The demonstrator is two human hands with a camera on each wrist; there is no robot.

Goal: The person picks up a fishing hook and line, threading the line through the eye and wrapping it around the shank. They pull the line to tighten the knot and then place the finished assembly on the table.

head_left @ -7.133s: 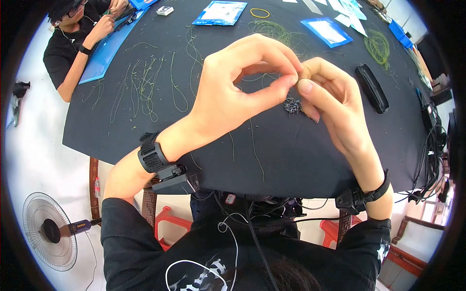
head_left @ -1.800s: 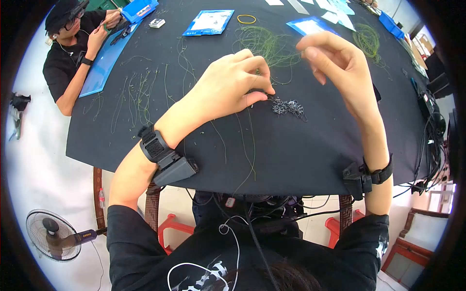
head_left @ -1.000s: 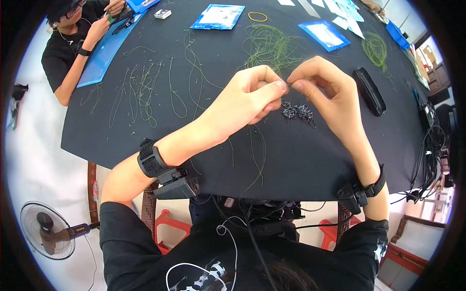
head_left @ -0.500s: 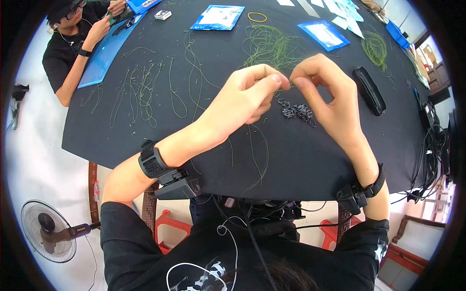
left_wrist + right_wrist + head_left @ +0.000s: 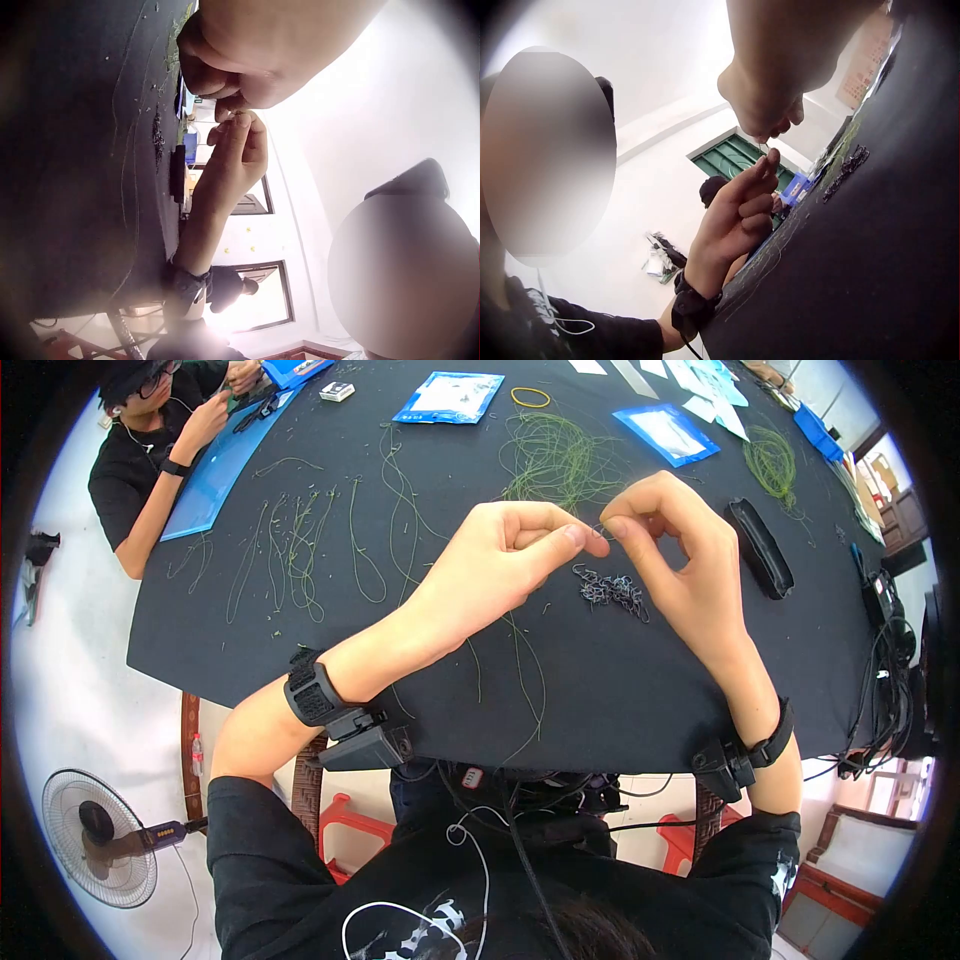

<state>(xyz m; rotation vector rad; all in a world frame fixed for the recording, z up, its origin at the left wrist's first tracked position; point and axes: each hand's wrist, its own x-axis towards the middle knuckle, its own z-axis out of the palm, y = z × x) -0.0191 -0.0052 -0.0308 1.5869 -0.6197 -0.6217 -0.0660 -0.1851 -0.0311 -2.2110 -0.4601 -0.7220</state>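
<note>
In the head view my left hand pinches something thin between thumb and forefinger, and a green line hangs below that hand toward the table's near edge. My right hand meets it at the fingertips, thumb and forefinger pinched on a tiny thing too small to identify. A thin strand shows between the two hands' fingertips, also in the right wrist view, where the left hand is below the right hand. Just under the fingertips lies a pile of small dark metal pieces, apparently hooks.
A tangle of green line lies beyond the hands, with loose strands to the left. Blue-edged packets, a yellow ring and a black case are on the dark table. Another person sits at the far left.
My right hand was apart from the left, farther up, and has come back to its fingertips. The left hand has risen from the metal pile. The hanging line has shifted slightly.
</note>
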